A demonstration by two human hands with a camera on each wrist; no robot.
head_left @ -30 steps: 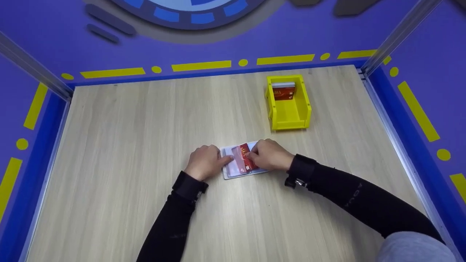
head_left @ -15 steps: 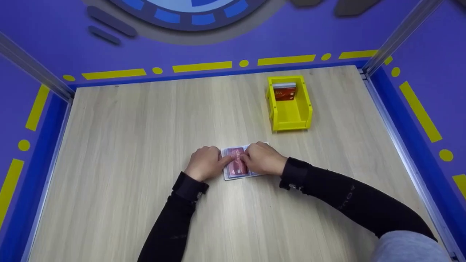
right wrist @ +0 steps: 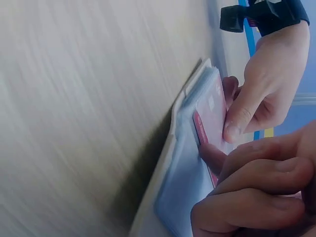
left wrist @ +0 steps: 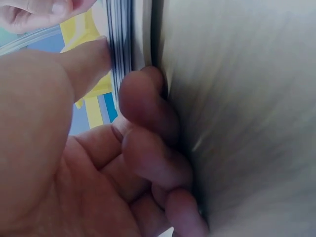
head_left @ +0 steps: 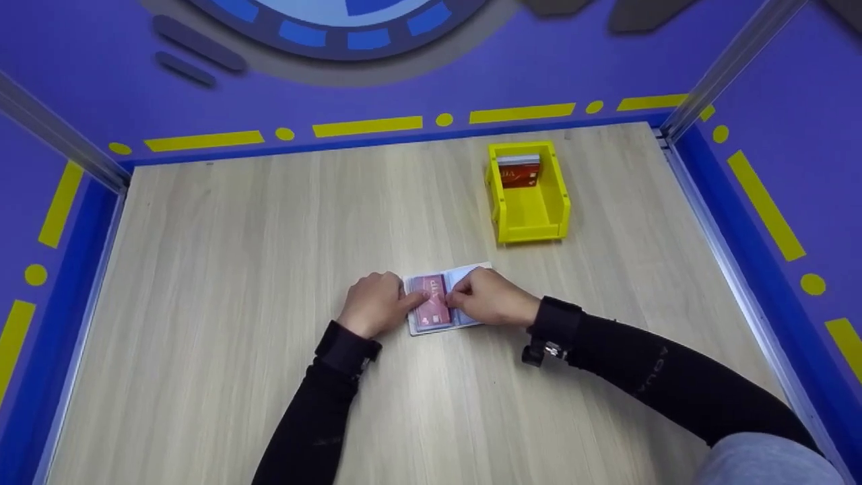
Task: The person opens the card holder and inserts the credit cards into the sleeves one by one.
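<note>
A card holder (head_left: 460, 275) lies spread out on the table, with clear sleeves on both sides. Inside its left sleeve is a red card (head_left: 434, 318), its right edge near the fold. My left hand (head_left: 372, 307) grips the holder's left side, thumb on the sleeved card and fingers curled at the outer edge. From the left wrist, the stacked sleeves (left wrist: 117, 34) show edge-on. My right hand (head_left: 497, 298) pinches at the card's right edge over the fold, its other fingers curled in. In the right wrist view a fingertip touches the red card (right wrist: 216, 106) along that edge.
Behind and to the right stands a yellow bin (head_left: 532, 234) with a stack of red cards (head_left: 520, 176) upright at its back. Purple panels (head_left: 377, 94) wall the wooden table (head_left: 236, 256) at the back and sides.
The red card has slid left into the left sleeve, pushed by my right hand. My right hand then shifted slightly, uncovering more of the right page. The left hand has kept its grip.
</note>
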